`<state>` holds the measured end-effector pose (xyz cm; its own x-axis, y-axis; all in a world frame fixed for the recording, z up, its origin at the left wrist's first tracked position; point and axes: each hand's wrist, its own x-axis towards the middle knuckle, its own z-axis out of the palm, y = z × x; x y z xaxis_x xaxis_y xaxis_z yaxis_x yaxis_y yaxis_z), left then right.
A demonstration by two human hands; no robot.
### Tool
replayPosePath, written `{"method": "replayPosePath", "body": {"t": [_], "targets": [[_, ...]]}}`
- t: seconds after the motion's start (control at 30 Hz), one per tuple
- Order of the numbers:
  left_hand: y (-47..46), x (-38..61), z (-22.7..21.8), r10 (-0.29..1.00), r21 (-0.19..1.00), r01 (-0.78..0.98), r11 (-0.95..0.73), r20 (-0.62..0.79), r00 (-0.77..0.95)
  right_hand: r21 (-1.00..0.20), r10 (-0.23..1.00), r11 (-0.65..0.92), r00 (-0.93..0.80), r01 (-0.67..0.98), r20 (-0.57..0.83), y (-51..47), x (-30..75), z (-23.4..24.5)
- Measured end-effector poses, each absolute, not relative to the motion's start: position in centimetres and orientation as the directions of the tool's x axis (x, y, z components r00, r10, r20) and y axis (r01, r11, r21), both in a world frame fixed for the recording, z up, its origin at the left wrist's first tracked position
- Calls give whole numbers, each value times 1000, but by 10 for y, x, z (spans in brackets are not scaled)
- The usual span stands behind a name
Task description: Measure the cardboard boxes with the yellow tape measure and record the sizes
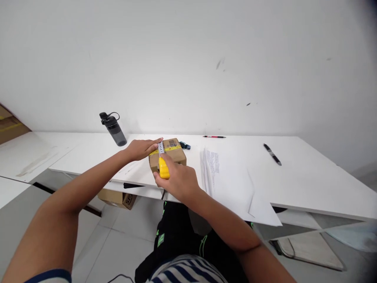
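A small brown cardboard box (177, 156) with yellow tape across its top sits near the table's front edge. In my right hand (182, 181) is a yellow tape measure (163, 169), held at the box's near side with fingers closed around its case. Its white blade (160, 147), marked with black numbers, lies across the box top, pointing away from me. My left hand (141, 149) rests at the box's left side with fingers stretched out flat, the tips by the blade's far end. Whether those fingertips press on the blade is hard to see.
A dark water bottle (116, 131) stands at the back left. Behind the box lies a small dark teal item (185, 145). White paper sheets (229, 184) lie to the right, with a red pen (214, 136) and a black pen (272, 154) beyond. An open cardboard box (116, 197) is below the table.
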<state>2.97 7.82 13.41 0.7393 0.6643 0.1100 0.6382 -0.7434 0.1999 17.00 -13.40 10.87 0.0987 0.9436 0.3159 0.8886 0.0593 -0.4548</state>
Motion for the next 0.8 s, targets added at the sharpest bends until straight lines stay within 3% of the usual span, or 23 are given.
{"method": "replayPosePath", "body": {"t": [0.2,0.33,0.4,0.47,0.53,0.6,0.67,0.8], "targets": [[79,23,135,625,231,588,-775,151,766,-499,912,69,148,864,382,-119,177,110],[79,24,138,623,180,607,-774,47,781,-526,892,42,205,849,402,-82,199,116],[78,24,138,644,206,631,-748,-4,765,-509,896,117,131,853,425,-56,217,119],[76,22,132,684,322,646,-692,7,730,-504,906,230,6,832,423,-34,237,123],[72,19,120,748,532,612,-585,62,661,-551,910,252,-1,795,414,-20,255,124],[67,16,105,804,769,482,-420,69,591,-642,904,250,64,724,423,-16,269,122],[62,13,89,848,933,276,-233,56,526,-753,891,282,129,594,435,-19,277,115],[58,6,69,926,995,-98,-23,58,374,-911,880,363,249,196,404,-38,273,87]]}}
